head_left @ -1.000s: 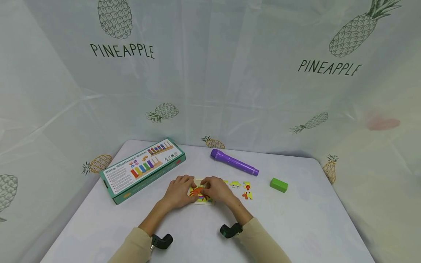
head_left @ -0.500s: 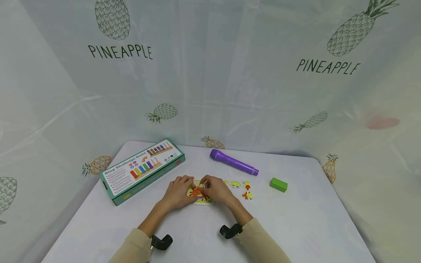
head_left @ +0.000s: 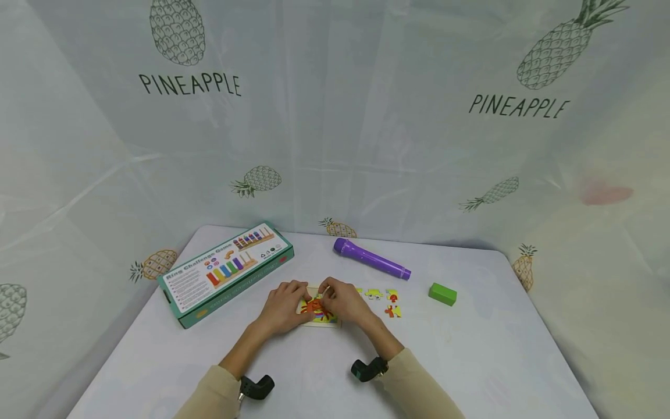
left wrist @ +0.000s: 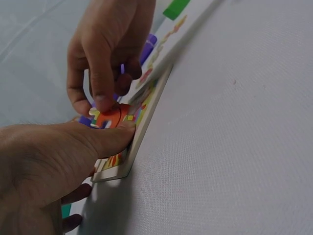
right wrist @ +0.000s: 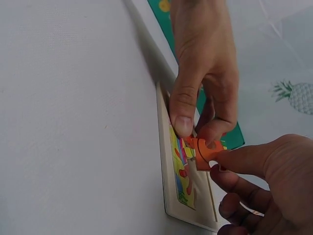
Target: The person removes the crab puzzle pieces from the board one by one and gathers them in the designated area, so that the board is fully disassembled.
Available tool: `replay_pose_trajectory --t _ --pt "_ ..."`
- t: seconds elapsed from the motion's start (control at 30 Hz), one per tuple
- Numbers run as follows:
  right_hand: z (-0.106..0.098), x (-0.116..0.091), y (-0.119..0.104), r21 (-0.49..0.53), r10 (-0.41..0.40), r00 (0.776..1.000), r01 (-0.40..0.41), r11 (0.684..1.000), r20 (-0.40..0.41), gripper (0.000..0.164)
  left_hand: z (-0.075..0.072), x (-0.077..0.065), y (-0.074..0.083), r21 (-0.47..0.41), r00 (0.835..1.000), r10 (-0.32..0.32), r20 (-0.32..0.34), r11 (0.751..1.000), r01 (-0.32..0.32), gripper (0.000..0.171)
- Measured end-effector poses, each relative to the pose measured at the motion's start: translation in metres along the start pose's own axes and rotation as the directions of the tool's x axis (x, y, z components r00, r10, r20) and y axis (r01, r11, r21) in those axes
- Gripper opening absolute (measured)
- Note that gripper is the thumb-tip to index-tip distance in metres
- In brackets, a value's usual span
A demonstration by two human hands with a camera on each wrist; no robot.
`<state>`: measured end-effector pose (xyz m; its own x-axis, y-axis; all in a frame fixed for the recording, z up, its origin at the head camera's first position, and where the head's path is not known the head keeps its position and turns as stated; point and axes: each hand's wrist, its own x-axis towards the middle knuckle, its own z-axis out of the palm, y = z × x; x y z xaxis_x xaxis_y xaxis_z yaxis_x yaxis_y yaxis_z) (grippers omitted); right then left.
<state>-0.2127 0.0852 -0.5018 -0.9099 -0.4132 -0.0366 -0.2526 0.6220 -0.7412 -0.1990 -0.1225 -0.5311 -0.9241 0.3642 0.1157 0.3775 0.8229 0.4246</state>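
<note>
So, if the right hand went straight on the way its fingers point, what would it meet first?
Probably the left hand: it lies just beyond the orange puzzle piece that the right hand pinches over the wooden puzzle board. Whether piece and left hand touch is hard to tell.

White table (head_left: 497, 349) bears puzzle (right wrist: 187, 212), pieces (head_left: 392, 297), box (head_left: 225, 272), microphone (head_left: 371, 258), block (head_left: 442, 294).

**Matt wood, glossy plastic, woven cloth**

Puzzle tray (right wrist: 188, 213): looks like bare wood, smooth, matt. Orange puzzle piece (right wrist: 203, 159): printed face, smooth. Toy microphone (head_left: 371, 258): plastic, smooth, faintly glossy. Green block (head_left: 442, 294): smooth, matt; material unclear. Ring Challenge Game box (head_left: 226, 273): printed cardboard, slight sheen. Tablecloth (left wrist: 220, 132): fabric, visible weave, matt. Curtain (head_left: 335, 128): thin plastic-like sheeting, creased, soft sheen. Sleeves (head_left: 211, 393): matt cloth.
</note>
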Motion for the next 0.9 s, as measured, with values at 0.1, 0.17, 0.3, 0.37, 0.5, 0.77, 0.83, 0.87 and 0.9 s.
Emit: replay_pose_trajectory --t 0.1,0.17,0.3,0.37,0.5,0.77,0.83,0.87,0.9 --pt "-0.002 -0.002 0.001 0.008 -0.01 1.0 0.01 1.0 -0.007 0.014 0.001 0.0 0.0 0.0 1.0 0.003 0.0 1.0 -0.003 0.033" --pt "-0.005 -0.005 0.002 0.01 -0.019 1.0 0.019 1.0 -0.015 0.014 0.001 -0.001 -0.001 0.004 1.0 0.008 -0.001 1.0 -0.008 0.033" --pt "-0.013 -0.01 0.007 0.007 -0.016 1.0 0.017 1.0 -0.012 0.014 0.001 0.0 -0.001 0.011 1.0 0.004 0.004 1.0 -0.004 0.034" --pt "-0.019 -0.014 0.009 0.007 -0.007 1.0 0.007 1.0 -0.001 0.015 0.001 0.0 -0.001 0.007 1.0 -0.004 0.009 1.0 0.004 0.034" --pt "-0.034 -0.021 0.017 -0.029 -0.01 1.0 0.01 1.0 0.0 0.016 0.0 0.001 0.0 0.005 1.0 -0.018 0.023 1.0 0.018 0.035" --pt "-0.066 -0.036 0.035 -0.125 0.014 1.0 -0.011 0.992 0.024 0.012 0.0 0.001 0.001 0.008 0.999 -0.02 0.025 1.0 0.02 0.036" --pt "-0.072 -0.039 0.04 -0.134 0.026 0.999 -0.02 0.991 0.042 0.013 0.0 0.001 0.0 0.011 1.0 -0.019 0.024 1.0 0.018 0.036" --pt "-0.074 -0.041 0.042 -0.139 0.032 0.998 -0.025 0.99 0.049 0.013 0.001 0.002 0.0 0.013 1.0 -0.018 0.024 1.0 0.018 0.036" --pt "-0.077 -0.043 0.044 -0.139 0.043 0.998 -0.035 0.99 0.054 0.013 0.001 0.002 -0.001 0.014 1.0 -0.019 0.024 1.0 0.018 0.035"
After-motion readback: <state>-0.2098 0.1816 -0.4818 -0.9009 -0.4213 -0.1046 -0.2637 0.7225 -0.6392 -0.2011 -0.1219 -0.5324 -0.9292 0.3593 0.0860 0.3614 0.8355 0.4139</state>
